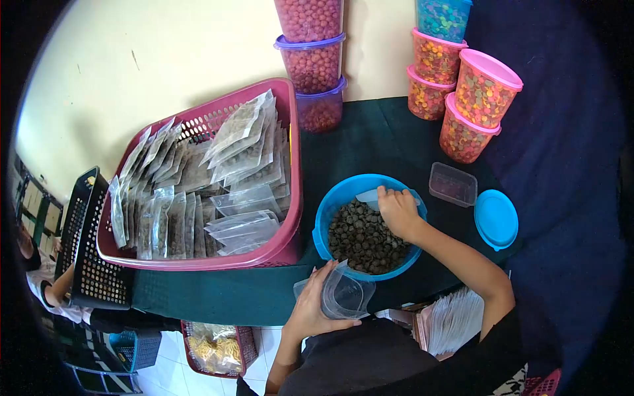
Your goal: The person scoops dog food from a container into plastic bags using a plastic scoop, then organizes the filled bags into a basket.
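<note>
From my end of the feed, I can read no text, label, brand, number or sign. I make out no lettering on the clear bag (345, 297) in the left hand (309, 307) at lower centre, the filled packets (241, 129) at left, or the lidded tubs (487, 89) at upper right. The pale stack (454, 322) at lower right shows mainly edges, so I can't fairly judge any print there.

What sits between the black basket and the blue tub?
The head view shows the pink basket, full of packets, then green tablecloth before the blue tub.
</note>
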The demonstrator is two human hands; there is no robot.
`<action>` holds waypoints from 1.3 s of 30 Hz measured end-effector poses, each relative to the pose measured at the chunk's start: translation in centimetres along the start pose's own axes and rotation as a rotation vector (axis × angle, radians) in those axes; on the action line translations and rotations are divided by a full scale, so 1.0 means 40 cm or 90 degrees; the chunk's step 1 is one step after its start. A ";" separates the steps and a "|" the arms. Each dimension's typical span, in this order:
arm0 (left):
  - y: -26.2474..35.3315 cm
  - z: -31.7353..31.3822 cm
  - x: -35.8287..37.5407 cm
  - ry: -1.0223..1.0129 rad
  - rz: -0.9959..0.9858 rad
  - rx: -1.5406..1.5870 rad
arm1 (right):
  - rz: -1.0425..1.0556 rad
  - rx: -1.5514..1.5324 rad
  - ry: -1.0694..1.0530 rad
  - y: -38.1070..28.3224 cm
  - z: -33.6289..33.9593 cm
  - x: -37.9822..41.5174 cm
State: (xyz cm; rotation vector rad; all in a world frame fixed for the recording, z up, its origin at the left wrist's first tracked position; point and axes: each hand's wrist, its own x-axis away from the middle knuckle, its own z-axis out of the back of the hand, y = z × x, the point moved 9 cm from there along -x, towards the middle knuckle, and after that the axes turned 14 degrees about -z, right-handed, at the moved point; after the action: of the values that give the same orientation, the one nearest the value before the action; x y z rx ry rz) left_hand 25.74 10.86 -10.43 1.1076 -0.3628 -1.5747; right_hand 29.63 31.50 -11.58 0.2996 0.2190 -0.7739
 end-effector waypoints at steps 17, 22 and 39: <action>-0.007 -0.009 -0.001 0.054 0.083 -0.062 | 0.057 -0.243 -0.240 -0.070 -0.031 0.055; -0.007 -0.025 0.007 0.101 0.116 -0.045 | 0.071 -0.187 -0.158 -0.077 -0.022 0.057; -0.008 -0.034 0.018 0.176 0.122 -0.004 | 0.069 -0.217 -0.159 -0.059 -0.027 0.063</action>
State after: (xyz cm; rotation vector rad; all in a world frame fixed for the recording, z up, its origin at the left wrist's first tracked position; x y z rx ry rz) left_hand 26.67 10.74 -11.70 1.2297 -0.2687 -1.2356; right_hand 29.63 28.63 -13.77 -0.1080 0.0952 -0.6462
